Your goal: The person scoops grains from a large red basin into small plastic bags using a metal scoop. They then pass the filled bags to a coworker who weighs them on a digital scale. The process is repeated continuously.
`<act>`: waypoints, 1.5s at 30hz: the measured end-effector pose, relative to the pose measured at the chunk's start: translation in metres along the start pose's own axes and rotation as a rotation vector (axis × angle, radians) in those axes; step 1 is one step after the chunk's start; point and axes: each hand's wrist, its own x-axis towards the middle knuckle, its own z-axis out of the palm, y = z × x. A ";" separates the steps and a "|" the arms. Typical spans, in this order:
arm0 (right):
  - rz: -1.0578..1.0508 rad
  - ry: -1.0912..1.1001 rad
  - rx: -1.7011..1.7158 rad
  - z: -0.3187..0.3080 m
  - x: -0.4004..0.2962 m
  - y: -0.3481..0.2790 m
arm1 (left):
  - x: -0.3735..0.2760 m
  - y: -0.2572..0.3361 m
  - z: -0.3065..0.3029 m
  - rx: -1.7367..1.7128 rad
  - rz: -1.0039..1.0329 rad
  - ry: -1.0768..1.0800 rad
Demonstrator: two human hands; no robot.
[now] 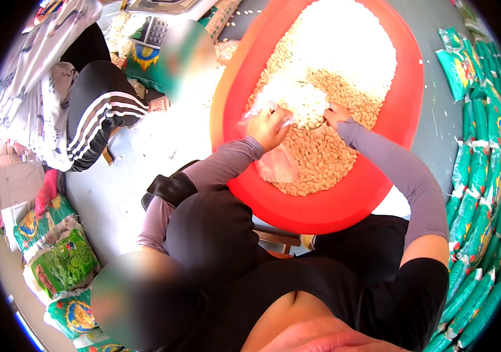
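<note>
A big red plastic tub (307, 218) stands before me, holding a bed of pale flat beans or seeds (320, 169). Over its middle, my left hand (270, 126) pinches a clear plastic bag (255, 112). My right hand (337, 115) grips the edge of a round shallow container heaped with the same beans (309, 105); the container itself is mostly covered, so its kind is unclear. The heap sits right beside the bag, and glare hides where they meet. Another piece of clear plastic film (279, 163) lies on the beans below my left hand.
Stacked green printed bags (483, 176) line the right side. More filled bags (63, 264) lie at lower left. A person in striped dark trousers (105, 105) sits at upper left, near a digital scale (151, 31). Stray beans dot the grey floor (94, 211).
</note>
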 end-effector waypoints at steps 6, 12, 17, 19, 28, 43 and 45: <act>-0.017 -0.004 0.151 -0.016 0.022 0.014 | -0.007 -0.007 0.013 0.174 -0.237 0.001; -0.043 -0.060 -0.058 -0.007 0.008 0.017 | -0.007 0.010 -0.014 0.338 0.199 0.047; -0.053 -0.120 -0.258 -0.006 -0.010 -0.001 | 0.000 0.005 0.000 0.083 0.176 -0.053; -0.112 -0.132 -0.347 -0.002 -0.016 -0.008 | -0.003 -0.003 0.012 -0.045 0.085 -0.081; -0.238 -0.194 -0.606 0.008 -0.041 -0.033 | -0.010 0.002 0.027 -0.480 0.213 -0.190; -0.508 -0.316 -1.422 0.062 -0.066 -0.102 | -0.034 -0.078 0.040 -0.099 -0.579 0.208; -0.721 -0.104 -1.450 0.069 -0.059 -0.082 | -0.045 -0.103 0.049 -0.323 -0.746 0.262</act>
